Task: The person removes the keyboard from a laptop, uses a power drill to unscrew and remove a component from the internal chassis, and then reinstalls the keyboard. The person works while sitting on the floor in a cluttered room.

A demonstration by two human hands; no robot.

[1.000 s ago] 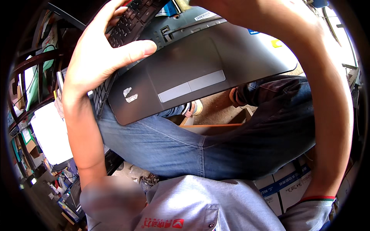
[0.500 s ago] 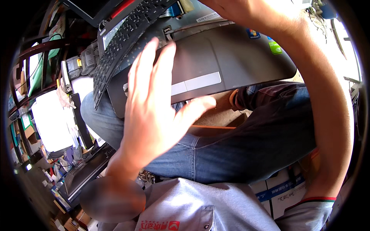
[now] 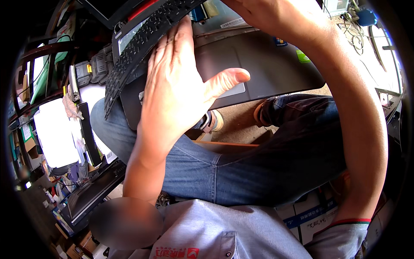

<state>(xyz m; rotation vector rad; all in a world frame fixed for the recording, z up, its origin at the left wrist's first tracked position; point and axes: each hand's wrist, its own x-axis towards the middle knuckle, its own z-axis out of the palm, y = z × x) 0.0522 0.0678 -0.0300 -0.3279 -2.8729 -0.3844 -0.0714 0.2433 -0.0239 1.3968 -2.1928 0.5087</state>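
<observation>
An open laptop with a dark palm rest rests across my legs. Its black keyboard is lifted out of its place and stands tilted at the left, over the laptop's inner side. My left hand lies over the palm rest and touchpad, fingers stretched out together and thumb apart. Its fingertips reach the uncovered opening beside the keyboard's lower edge; whether they touch a part inside, I cannot tell. My right hand is over the laptop's far right part, its fingers mostly cut off by the top edge.
Cables lie on the floor at the far right. White papers and another dark laptop are at the left. A blue and white box stands beside me at the lower right.
My left hand has moved away from me, its fingertips now beside the keyboard's edge over the opening. The laptop and my right arm have shifted slightly left.
</observation>
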